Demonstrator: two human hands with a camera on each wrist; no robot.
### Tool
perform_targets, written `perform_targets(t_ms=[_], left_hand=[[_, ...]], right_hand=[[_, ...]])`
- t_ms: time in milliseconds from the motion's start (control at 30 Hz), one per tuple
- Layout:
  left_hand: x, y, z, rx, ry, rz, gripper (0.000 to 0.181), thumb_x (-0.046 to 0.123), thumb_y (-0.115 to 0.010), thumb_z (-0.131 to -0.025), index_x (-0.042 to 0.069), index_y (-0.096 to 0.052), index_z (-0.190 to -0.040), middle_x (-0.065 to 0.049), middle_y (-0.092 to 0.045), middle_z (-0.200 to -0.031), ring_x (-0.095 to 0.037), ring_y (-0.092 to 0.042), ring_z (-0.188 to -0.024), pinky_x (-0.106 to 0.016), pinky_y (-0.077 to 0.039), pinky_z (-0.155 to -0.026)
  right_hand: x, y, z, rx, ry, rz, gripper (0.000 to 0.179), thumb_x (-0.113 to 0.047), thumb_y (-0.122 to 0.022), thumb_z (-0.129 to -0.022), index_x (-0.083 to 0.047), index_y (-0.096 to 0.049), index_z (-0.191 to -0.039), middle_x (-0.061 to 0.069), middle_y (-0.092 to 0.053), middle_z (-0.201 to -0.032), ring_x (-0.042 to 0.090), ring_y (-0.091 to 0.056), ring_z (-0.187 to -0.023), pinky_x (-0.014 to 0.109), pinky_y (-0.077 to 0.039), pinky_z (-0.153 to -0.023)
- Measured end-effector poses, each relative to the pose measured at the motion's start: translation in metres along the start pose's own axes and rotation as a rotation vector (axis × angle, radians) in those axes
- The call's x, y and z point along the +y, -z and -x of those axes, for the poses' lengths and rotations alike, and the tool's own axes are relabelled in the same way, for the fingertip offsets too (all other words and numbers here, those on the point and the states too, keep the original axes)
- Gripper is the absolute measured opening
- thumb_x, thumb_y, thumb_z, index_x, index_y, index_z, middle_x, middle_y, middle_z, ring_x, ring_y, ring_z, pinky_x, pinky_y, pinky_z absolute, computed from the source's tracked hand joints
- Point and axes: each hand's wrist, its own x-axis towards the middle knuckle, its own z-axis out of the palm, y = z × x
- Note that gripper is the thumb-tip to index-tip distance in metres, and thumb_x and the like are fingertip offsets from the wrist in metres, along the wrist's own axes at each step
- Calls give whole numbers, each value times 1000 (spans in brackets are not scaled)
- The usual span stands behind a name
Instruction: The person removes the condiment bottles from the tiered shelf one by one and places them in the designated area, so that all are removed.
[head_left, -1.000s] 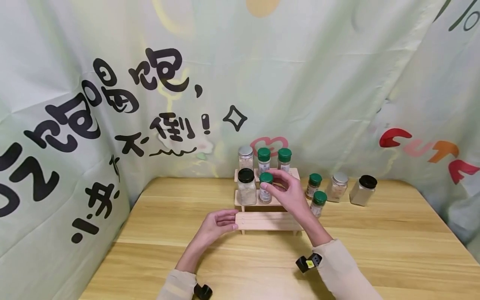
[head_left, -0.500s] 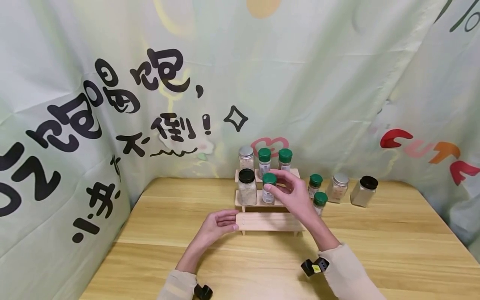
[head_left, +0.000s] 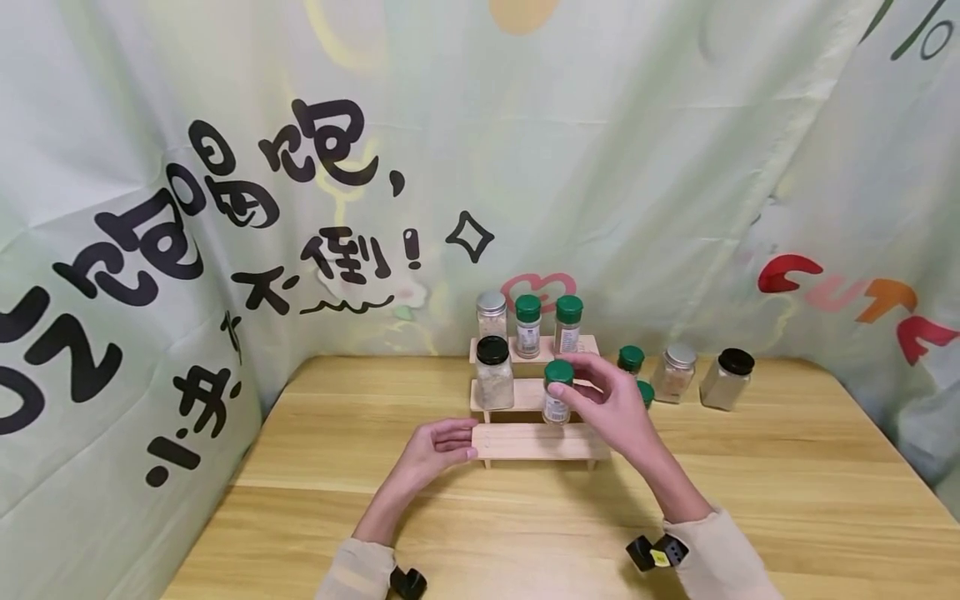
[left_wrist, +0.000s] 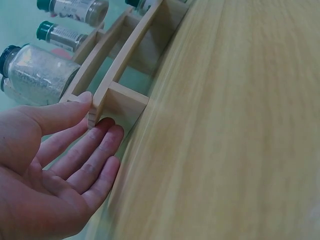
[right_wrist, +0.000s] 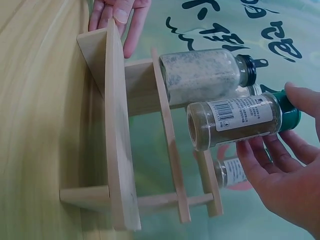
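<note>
My right hand point(head_left: 611, 400) pinches a small clear spice jar point(right_wrist: 240, 120) by its green cap, thumb on one side and fingers on the other. The jar has a white barcode label and hangs over the lower steps of a three-step wooden rack point(head_left: 517, 442). In the right wrist view its base is apart from the rack's steps. My left hand point(left_wrist: 65, 165) grips the left end of the lowest step, thumb on top and fingertips underneath. A black-lidded square jar point(head_left: 494, 379) stands on the middle step's left end.
The top step bears a silver-lidded jar point(head_left: 492, 312) and two green-capped jars, one at its middle point(head_left: 528, 325). Right of the rack stand another silver-lidded jar point(head_left: 674, 375), a black-lidded jar point(head_left: 727, 379) and two green-capped jars partly behind my right hand. A printed curtain point(head_left: 637, 167) hangs behind the table.
My right hand has drawn the green-capped jar from beside the black-lidded jar on the middle step, rightward and toward me. The left hand has stayed at the rack's end.
</note>
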Motion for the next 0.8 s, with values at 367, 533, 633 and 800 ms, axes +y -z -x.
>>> perform_targets(t_ms=[367,533,633,800], left_hand=[[1,-1,0,-2,-26,-32,49,2,-78,-89,-6,-61,-135,-25,-67,-125,-37,-67,-113,-31,-58,-94],[-1,-2,-3,-24,-41,-34,48,3,-78,-90,-7,-62,-134,-25,-67,-124,-37,-67,-113,-31,-58,-95],[-1,-1,-3,-21,-33,-23,48,1,-77,-89,-7,-62,-134,-25,-68,-123,-36,-67,-112,-29,-58,-93],[0,1,0,1,-21,-21,47,-1,-77,-89,-7,-63,-133,-24,-69,-121,-35,-68,-110,-27,-59,-90]], right_hand=[[0,29,20,35,28,63,36,-12,-75,-95,-7,-67,-130,10,-67,-118,11,-66,-107,18,-56,-92],[0,41,27,66,19,62,35,-10,-74,-96,-6,-67,-130,10,-67,-120,10,-66,-107,18,-56,-92],[1,47,30,85,10,80,36,-9,-75,-95,-6,-67,-130,7,-68,-120,8,-67,-106,17,-56,-91],[2,56,30,94,30,106,37,-6,-74,-95,-3,-65,-131,4,-67,-121,5,-66,-107,16,-55,-91]])
